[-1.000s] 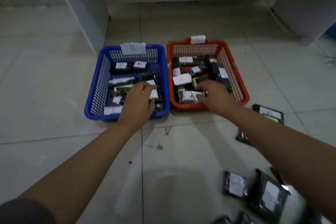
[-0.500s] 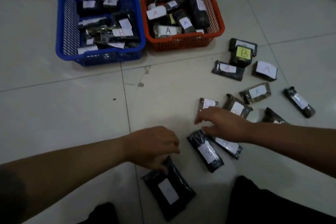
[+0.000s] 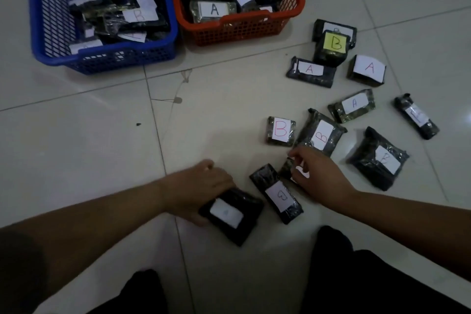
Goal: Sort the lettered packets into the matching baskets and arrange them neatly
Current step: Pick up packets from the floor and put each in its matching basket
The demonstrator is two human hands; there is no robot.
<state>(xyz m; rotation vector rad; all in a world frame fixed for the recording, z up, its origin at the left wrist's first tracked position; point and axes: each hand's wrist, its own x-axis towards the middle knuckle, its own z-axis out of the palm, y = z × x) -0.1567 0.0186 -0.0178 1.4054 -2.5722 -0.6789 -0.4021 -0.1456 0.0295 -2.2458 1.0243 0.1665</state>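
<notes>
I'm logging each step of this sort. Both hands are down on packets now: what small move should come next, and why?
Probably lift the packet that the left hand grips and turn its faint label readable; the letter decides between the blue basket holding B packets and the red basket holding A packets.

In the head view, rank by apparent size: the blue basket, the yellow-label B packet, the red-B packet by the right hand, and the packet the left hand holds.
1. blue basket, though cropped by the frame
2. packet in the left hand, enlarged by nearness to the camera
3. yellow-label B packet and red-B packet look alike; not ranked.
</notes>
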